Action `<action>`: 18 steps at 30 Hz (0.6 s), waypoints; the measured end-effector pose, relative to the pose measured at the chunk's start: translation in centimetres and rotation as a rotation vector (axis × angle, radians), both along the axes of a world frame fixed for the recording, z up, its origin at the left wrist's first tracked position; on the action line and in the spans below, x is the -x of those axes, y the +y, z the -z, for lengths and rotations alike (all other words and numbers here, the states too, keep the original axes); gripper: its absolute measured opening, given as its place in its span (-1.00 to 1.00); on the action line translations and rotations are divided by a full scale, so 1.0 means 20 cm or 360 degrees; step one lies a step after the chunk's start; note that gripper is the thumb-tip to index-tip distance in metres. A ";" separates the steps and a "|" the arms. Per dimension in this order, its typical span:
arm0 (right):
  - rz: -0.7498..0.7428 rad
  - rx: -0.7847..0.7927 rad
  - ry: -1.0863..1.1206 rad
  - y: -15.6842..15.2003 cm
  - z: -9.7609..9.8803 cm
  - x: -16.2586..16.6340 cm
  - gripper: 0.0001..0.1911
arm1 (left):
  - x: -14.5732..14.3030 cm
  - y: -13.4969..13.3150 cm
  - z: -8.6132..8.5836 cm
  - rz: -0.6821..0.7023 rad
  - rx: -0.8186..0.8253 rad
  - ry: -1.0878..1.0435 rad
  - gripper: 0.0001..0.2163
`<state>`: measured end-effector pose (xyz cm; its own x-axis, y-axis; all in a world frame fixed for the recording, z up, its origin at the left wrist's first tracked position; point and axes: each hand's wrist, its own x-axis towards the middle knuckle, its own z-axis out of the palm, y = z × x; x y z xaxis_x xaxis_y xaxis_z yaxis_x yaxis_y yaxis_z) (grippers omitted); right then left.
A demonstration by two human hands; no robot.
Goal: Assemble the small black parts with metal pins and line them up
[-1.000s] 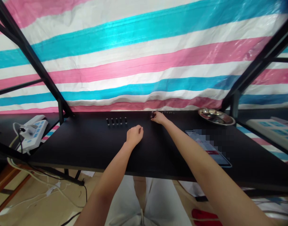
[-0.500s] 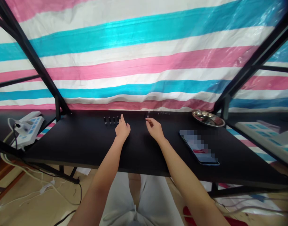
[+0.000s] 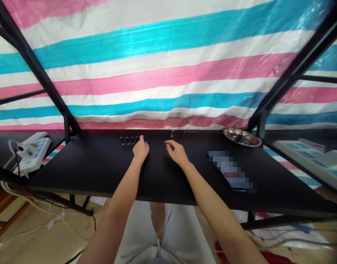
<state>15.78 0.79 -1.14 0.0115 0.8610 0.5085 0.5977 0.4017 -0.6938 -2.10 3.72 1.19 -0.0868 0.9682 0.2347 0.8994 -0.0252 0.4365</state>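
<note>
On the black table (image 3: 102, 165), near its far edge, stands a row of small black upright cylinders (image 3: 129, 140). My left hand (image 3: 140, 149) is at the right end of that row, fingers bunched round the end cylinder, which is mostly hidden. My right hand (image 3: 177, 151) hovers just right of it, fingers loosely curled and apart, holding nothing I can see. A single small upright piece (image 3: 172, 134) stands beyond my right hand. Further right along the back edge lies a line of tiny dark pieces (image 3: 190, 132).
A phone (image 3: 230, 170) lies on the table at the right, and a shallow metal dish (image 3: 241, 136) sits at the back right corner. A white power strip (image 3: 30, 150) with cables is at the left. Black frame bars rise on both sides before a striped tarp.
My right hand has drawn back from the single upright piece at the far edge. My left hand has moved forward and left to the end of the cylinder row.
</note>
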 end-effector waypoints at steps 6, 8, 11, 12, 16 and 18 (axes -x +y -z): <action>-0.0013 0.0121 0.0097 0.01 0.01 0.01 -0.73 | -0.04 0.02 0.08 0.0351 -0.0104 -0.0697 -0.89; -0.0026 0.0191 0.0251 0.02 0.02 0.02 -0.69 | -0.07 0.00 0.09 0.0547 0.0000 -0.1100 -0.90; -0.0079 0.0377 0.0589 0.04 0.03 0.04 -0.58 | -0.13 -0.06 0.08 0.0760 0.0195 -0.1563 -0.87; -0.0126 0.0435 0.0709 0.04 0.03 0.04 -0.55 | -0.15 -0.08 0.07 0.0803 0.0232 -0.1652 -0.86; -0.0315 0.0509 0.1040 0.02 0.00 0.06 -0.52 | -0.18 -0.14 0.03 0.0904 0.0268 -0.1782 -0.82; -0.0341 0.0501 0.1118 0.01 -0.02 0.06 -0.54 | -0.18 -0.15 0.02 0.0930 0.0261 -0.1774 -0.82</action>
<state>14.63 1.05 -0.81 0.0569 0.9827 0.1763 -0.0894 0.1809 -0.9794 1.57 0.65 0.79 0.2888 0.9395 0.1840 -0.0830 -0.1669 0.9825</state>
